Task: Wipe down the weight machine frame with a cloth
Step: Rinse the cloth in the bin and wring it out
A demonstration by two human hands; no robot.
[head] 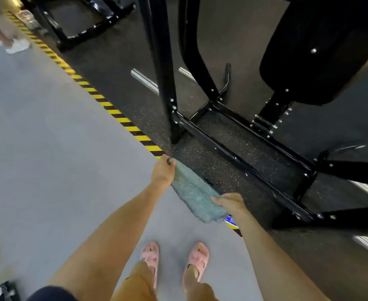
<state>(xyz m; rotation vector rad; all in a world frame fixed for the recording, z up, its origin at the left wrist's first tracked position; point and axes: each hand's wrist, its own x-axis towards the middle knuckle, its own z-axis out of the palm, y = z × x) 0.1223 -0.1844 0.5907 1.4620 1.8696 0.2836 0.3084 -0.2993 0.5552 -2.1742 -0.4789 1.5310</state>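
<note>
A teal woven cloth (195,193) is stretched between my two hands, in the air above the floor edge. My left hand (163,172) grips its far corner, fingers curled round it. My right hand (230,203) holds the near end, thumb on top of the fabric. The black weight machine frame (239,153) stands just beyond on the dark rubber floor, its low base rail running diagonally to the right of the cloth. A black upright post (161,68) rises from the base, and a black padded seat (322,51) sits at the upper right. Neither hand touches the frame.
Yellow-and-black hazard tape (104,103) marks the line between grey floor (48,148) and rubber mat. Chrome bars (145,81) lie behind the post. Another black frame (80,29) stands at top left. A person's feet (11,44) show at far left. My pink sandals (174,261) are on the grey floor.
</note>
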